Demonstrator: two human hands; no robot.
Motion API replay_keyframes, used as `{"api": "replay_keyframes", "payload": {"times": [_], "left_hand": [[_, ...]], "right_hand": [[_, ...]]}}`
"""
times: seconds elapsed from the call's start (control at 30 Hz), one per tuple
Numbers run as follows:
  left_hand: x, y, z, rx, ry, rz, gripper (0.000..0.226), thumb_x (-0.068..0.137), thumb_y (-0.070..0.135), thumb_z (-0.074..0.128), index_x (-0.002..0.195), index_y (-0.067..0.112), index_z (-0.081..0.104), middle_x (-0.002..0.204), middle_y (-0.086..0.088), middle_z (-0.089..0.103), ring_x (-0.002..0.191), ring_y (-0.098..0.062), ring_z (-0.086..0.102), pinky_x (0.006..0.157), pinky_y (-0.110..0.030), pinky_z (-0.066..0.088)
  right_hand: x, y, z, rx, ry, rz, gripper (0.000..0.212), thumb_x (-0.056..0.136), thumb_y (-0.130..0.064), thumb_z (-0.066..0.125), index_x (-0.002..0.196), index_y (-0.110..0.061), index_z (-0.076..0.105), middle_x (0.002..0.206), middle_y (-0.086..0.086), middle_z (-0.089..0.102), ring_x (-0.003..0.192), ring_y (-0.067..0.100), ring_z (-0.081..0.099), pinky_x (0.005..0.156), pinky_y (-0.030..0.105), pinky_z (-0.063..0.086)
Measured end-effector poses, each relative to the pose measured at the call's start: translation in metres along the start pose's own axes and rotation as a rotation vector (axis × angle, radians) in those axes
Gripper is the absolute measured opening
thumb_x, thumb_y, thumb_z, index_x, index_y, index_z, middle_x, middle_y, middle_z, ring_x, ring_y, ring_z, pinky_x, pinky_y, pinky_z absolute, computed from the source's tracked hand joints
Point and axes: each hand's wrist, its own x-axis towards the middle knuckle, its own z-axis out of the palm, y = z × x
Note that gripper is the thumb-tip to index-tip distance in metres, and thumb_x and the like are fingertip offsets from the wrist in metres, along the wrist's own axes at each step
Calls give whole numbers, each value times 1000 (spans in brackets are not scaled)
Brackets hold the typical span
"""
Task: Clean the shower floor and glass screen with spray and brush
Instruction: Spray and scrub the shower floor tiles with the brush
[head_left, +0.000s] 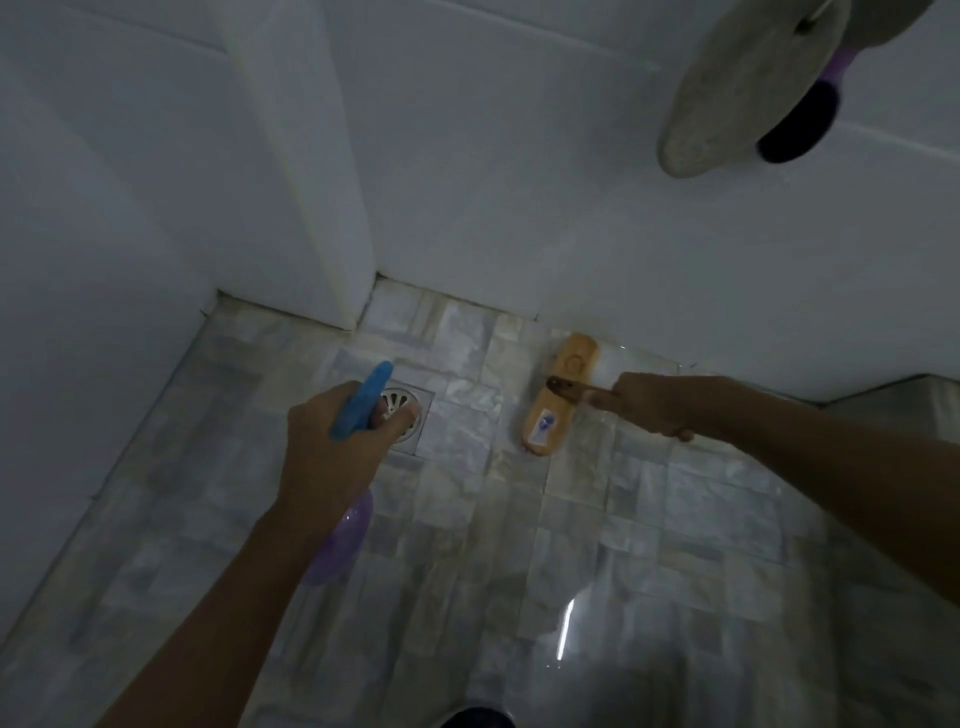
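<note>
Grey marbled shower floor (675, 519), white walls: the left hand (332, 447) is curled round the spray bottle (363, 402), blue nozzle pointing forward above the drain (413, 415); the right hand (660, 405) grips the wooden brush (550, 421) by its handle, head low at the tiles beside the back wall (519, 182)

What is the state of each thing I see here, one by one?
Spray bottle: gripped by left hand, over the floor.
Brush: down at the floor by the wall, handle held by right hand.
Floor drain: grate in place, partly hidden.
</note>
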Motion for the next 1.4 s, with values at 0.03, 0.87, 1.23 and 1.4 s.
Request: {"api": "replay_keyframes", "payload": {"times": [0.03,0.87,1.23,1.4], "left_hand": [[-1,1,0,7,-9,2,29,77,18,85,67,2,62,59,-12,60,55,-32,59,57,-47,54],[-1,-17,-32,31,45,-115,33,76,32,86,68,9,63,58,-7,60,53,-23,58,57,-38,53],[4,14,42,95,-119,-79,26,76,28,85,66,13,66,60,-4,63,55,-18,61,58,-35,53],[-3,55,115,101,-312,47,33,78,32,83,62,14,62,55,-3,60,51,-21,57,54,-32,46]], "right_hand": [[-6,-14,-4,-19,-21,-8,105,67,-101,23,84,-4,59,57,13,58,45,31,58,51,38,55],[-7,-176,-24,23,82,-279,61,105,-58,28,137,-11,49,93,6,56,61,16,49,55,23,43],[-29,-93,9,275,90,-88,68,100,-68,28,109,-4,50,75,15,57,45,23,50,43,24,41],[-69,67,29,469,196,210,71,97,-72,30,108,-3,46,73,19,57,43,22,47,46,26,41]]}}
